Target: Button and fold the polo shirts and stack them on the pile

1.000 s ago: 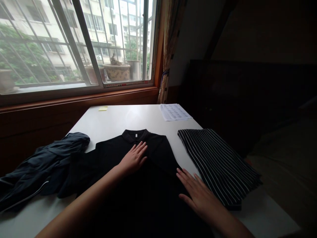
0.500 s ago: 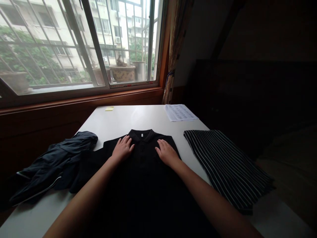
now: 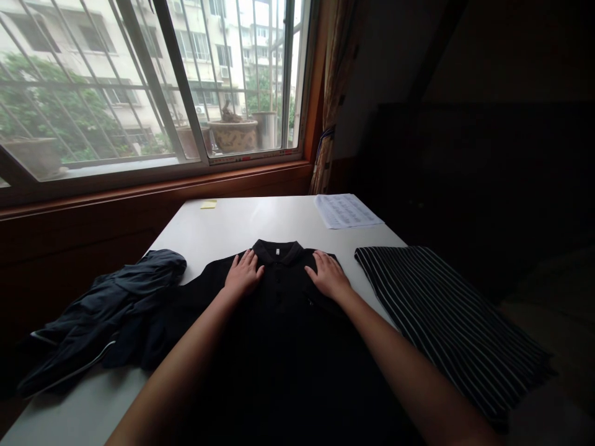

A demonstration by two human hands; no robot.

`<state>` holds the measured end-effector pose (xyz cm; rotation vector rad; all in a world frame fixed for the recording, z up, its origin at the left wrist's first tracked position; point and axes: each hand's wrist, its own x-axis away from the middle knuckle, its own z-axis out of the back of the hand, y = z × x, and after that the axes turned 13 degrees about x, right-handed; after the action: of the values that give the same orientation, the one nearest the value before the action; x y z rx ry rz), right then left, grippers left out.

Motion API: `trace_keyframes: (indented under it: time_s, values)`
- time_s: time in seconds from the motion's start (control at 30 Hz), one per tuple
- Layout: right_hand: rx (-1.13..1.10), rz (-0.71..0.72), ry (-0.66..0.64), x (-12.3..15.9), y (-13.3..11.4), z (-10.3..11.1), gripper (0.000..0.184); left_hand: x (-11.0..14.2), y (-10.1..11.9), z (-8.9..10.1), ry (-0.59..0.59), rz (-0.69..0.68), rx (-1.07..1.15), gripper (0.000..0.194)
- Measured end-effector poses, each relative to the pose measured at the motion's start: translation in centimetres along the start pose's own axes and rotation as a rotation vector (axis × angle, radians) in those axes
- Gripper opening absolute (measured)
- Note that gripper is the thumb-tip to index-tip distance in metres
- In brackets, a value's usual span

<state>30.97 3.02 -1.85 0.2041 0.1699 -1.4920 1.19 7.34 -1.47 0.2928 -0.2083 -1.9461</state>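
Note:
A black polo shirt (image 3: 279, 334) lies spread front side up before me, its collar pointing to the far side and a small white label showing inside the neck. My left hand (image 3: 243, 272) rests flat on the shirt's left shoulder beside the collar, fingers spread. On the other shoulder lies my right hand (image 3: 327, 274), also flat with fingers apart. The lower part of the shirt merges into shadow, so its hem cannot be made out.
A white table (image 3: 232, 220) carries everything. Crumpled dark clothing (image 3: 106, 303) with white piping lies left, touching the shirt. To the right is a striped dark cloth (image 3: 437, 303). Printed sheets (image 3: 348, 211) and a yellow note (image 3: 209, 204) lie at the far edge, below a barred window (image 3: 186, 80).
My right hand has shifted outward and a little farther along the shirt's shoulder. The left hand stays beside the collar. The whole view has turned slightly left.

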Motion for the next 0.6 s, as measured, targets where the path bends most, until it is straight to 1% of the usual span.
trace_keyframes:
  time_s: [0.17, 0.27, 0.33, 0.43, 0.53, 0.6]
  values:
    - [0.030, -0.011, -0.018, -1.1, 1.5, -0.7, 0.065, -1.8, 0.4, -0.3, -0.038, -0.013, 0.019, 0.067]
    - [0.029, -0.003, -0.016, -1.3, 2.1, -1.1, 0.065, -1.8, -0.5, 0.1, -0.075, -0.036, 0.033, 0.069]
    - [0.019, 0.017, -0.015, -1.4, 2.4, -1.1, 0.064, -1.2, -1.6, 0.8, -0.099, -0.050, 0.039, 0.069]
    - [0.001, 0.047, -0.019, -1.3, 2.7, -1.1, 0.062, 0.2, -4.0, 2.2, -0.127, -0.047, 0.039, 0.067]
    - [-0.020, 0.055, -0.007, -1.3, 2.9, -1.0, 0.060, 1.5, -6.6, 3.7, -0.143, -0.001, 0.032, 0.064]
    - [-0.035, 0.057, 0.011, -1.3, 2.9, -1.0, 0.059, 2.2, -8.2, 4.7, -0.139, 0.055, 0.028, 0.064]
